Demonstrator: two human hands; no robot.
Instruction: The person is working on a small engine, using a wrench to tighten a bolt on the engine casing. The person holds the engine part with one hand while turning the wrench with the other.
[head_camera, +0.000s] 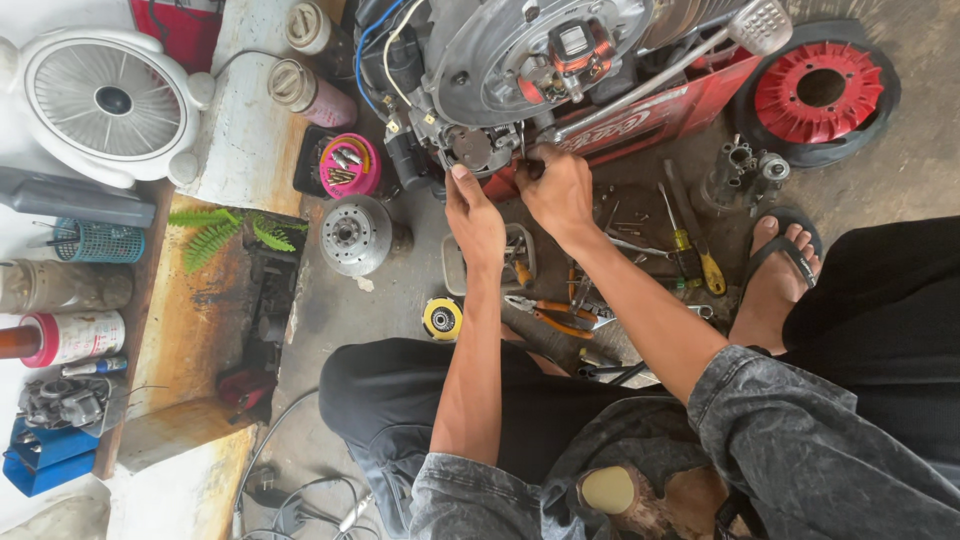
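A grey metal engine with a round cover plate stands on the floor in front of me, on a red crate. My left hand reaches to its lower edge, fingertips touching a small metal part there. My right hand is beside it, fingers curled around something small at the same spot; what it grips is hidden. Both forearms stretch forward over my knees.
Loose tools lie below the hands: orange-handled pliers, a yellow-handled screwdriver, a yellow tape roll. A red flywheel cover sits right, a pink bowl of screws and a metal rotor left, a white fan far left.
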